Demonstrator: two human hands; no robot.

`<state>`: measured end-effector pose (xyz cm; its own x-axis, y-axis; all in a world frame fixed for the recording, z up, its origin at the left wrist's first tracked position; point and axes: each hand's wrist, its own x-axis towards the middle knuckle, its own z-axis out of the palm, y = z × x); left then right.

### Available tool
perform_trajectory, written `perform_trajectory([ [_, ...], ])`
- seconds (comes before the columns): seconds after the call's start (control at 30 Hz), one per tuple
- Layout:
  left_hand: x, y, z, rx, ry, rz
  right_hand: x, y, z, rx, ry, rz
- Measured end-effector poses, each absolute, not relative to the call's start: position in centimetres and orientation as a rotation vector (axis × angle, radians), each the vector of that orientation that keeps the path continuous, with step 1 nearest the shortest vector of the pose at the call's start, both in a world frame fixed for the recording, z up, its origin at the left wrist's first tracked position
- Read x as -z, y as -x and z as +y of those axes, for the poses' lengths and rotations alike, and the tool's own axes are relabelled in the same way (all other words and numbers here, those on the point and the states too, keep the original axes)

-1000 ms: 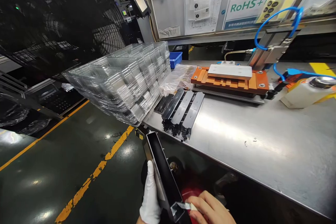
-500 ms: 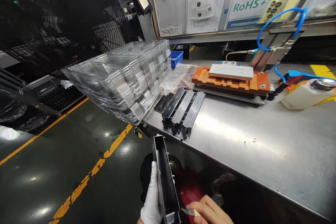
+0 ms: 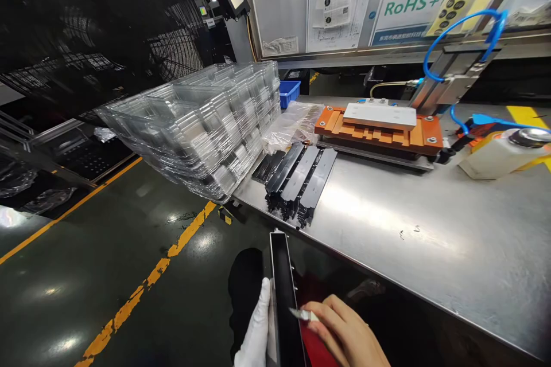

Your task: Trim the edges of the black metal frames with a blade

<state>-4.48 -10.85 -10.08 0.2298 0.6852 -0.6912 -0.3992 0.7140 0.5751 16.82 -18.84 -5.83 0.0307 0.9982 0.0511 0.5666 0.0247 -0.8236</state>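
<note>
My left hand (image 3: 257,330), in a white glove, grips a long black channel-shaped plastic part (image 3: 284,292) by its left side. The part points away from me below the table's front edge, hollow side up. Bare, my right hand (image 3: 344,330) pinches a small knife (image 3: 303,314) with a pale handle. Its blade tip lies at the part's right rim; whether it touches cannot be made out. Several similar black parts (image 3: 307,178) lie side by side on the table near its front left edge.
Wrapped clear plastic trays (image 3: 202,126) are stacked at the table's left. Behind stand a blue bin (image 3: 289,93) and an orange fixture (image 3: 379,132) with a metal plate. A white bottle (image 3: 501,155) is at right on the steel table (image 3: 408,241).
The held part has shifted right and slightly lower, along with my left hand. My right hand and the knife have moved up along the part's right rim.
</note>
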Motion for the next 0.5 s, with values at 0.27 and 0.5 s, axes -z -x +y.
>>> perform_trajectory([
  [0.27, 9.4, 2.1, -11.9, -0.553, -0.309, 1.069, 6.5, -18.0, -17.4, -0.555, 1.692, -1.534],
  [0.5, 7.9, 2.7, -13.3, -0.336, -0.134, 0.948, 7.9, -18.6, -18.2, -0.596, 1.694, -1.536],
])
